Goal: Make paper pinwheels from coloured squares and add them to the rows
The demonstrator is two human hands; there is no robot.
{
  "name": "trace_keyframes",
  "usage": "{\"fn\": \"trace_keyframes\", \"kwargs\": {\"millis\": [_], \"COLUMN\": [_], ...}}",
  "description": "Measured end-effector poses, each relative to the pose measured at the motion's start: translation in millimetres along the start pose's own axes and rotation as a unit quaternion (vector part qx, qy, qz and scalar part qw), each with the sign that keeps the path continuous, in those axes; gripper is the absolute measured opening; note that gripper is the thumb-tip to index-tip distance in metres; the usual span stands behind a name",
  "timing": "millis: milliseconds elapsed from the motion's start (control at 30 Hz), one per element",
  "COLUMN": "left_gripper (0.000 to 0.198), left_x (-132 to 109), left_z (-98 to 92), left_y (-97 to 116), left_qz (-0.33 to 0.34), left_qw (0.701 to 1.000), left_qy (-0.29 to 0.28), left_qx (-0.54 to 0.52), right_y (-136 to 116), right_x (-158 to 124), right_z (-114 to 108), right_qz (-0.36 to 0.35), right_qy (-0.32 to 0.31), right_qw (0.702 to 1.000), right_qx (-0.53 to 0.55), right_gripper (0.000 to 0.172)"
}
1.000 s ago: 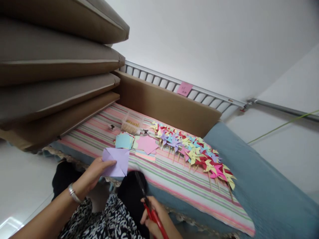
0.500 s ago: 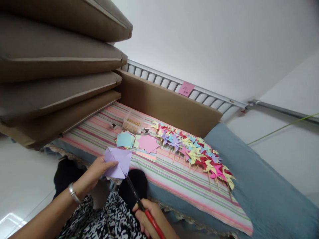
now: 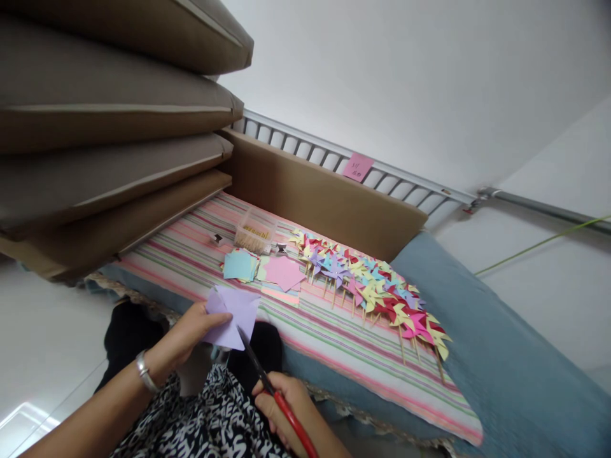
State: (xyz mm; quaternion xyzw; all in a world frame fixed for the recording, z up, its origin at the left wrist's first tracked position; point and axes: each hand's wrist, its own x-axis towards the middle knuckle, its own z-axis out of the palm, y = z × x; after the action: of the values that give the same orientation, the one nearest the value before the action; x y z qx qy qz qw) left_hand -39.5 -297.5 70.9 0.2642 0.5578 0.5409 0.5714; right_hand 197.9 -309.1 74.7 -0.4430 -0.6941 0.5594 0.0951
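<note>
My left hand [image 3: 198, 327] pinches a square of purple paper [image 3: 233, 312] by its left side, thumb on top, over the near edge of the bed. Slits run in from the paper's corners. My right hand [image 3: 286, 401] is closed round the red handles of black-bladed scissors [image 3: 258, 366], whose tips meet the paper at its lower right corner. Just beyond the paper lie a stack of light blue paper squares [image 3: 238, 264] and pink paper squares [image 3: 285, 273]. To the right, many finished paper pinwheels [image 3: 377, 286] on sticks lie in overlapping rows.
A clear plastic box [image 3: 254, 232] of small gold and pale pieces sits behind the paper stacks, near two binder clips [image 3: 280, 249]. Thick brown cushions [image 3: 114, 127] are piled at left. A brown board [image 3: 315, 191] stands along the back, before a white radiator [image 3: 296, 149]. A striped cloth [image 3: 344, 343] covers the surface.
The purple paper and my left hand have shifted slightly right and down. The scissor blades have moved farther into the paper's lower right corner.
</note>
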Motion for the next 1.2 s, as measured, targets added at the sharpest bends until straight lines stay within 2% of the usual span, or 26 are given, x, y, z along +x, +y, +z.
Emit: {"fn": "trace_keyframes", "kwargs": {"millis": [367,600,867,1067,1200], "left_gripper": [0.026,0.027,0.026,0.027,0.025], "left_x": [-4.3,-10.8,-10.0,-8.8,-6.0], "left_z": [1.4,5.0,4.6,4.9,4.2], "left_y": [3.7,8.7,6.9,5.0,3.2], "left_qz": [0.002,0.007,0.000,0.003,0.000], "left_qw": [1.000,1.000,1.000,1.000,1.000], "left_qy": [0.001,-0.010,0.003,0.001,0.010], "left_qx": [-0.009,-0.003,0.000,-0.001,0.005], "right_y": [8.2,3.9,4.0,2.2,1.2], "right_x": [4.5,2.6,1.8,1.7,0.3], "right_z": [4.8,1.8,2.1,3.7,2.3], "right_qz": [0.010,-0.005,-0.002,-0.027,-0.047], "right_qy": [0.015,0.004,0.009,0.020,0.040], "right_qw": [1.000,1.000,1.000,0.999,0.995], "right_qx": [0.012,-0.010,-0.023,-0.025,-0.077], "right_gripper": [0.016,0.016,0.016,0.013,0.010]}}
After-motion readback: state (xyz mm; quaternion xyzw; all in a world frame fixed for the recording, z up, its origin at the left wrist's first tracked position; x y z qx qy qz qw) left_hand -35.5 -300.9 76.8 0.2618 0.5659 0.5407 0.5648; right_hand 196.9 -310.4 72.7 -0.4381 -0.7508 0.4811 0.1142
